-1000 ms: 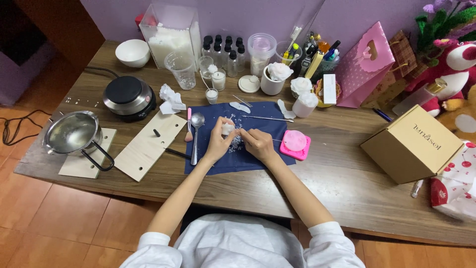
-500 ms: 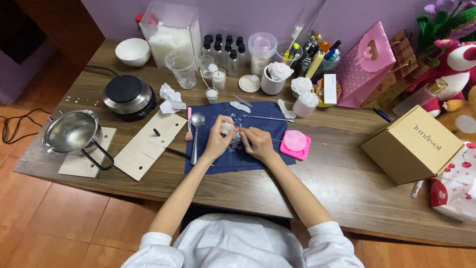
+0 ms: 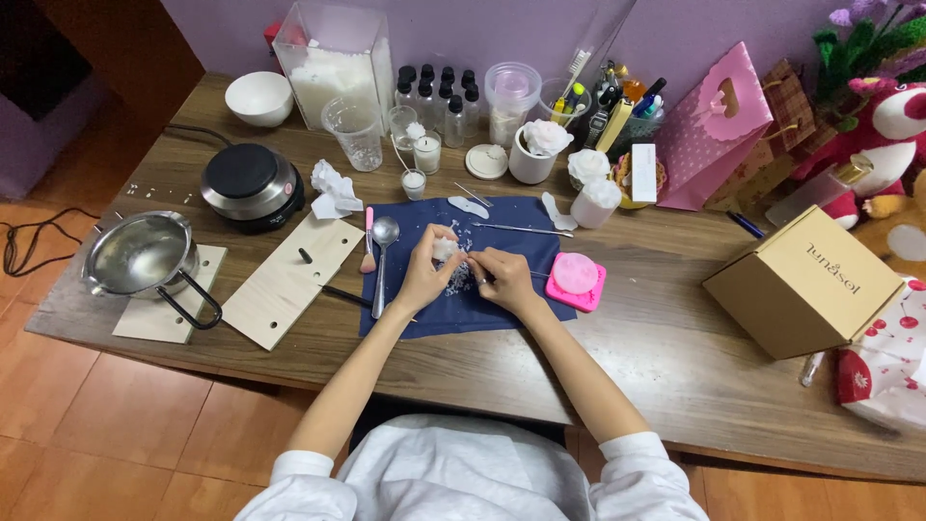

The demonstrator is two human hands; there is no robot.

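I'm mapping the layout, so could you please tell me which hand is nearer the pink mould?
Right. The right hand lies just beside the pink mould; the left hand is farther off, beyond it.

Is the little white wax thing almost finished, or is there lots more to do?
Partly. Three finished-looking white flower shapes already sit on cups at the back. The left hand holds a small white lump while the right hand works at it, with white crumbs on the blue cloth. The pink square mould still holds a pink piece.

Small white piece (image 3: 445,248) half hidden by fingers (image 3: 436,259).
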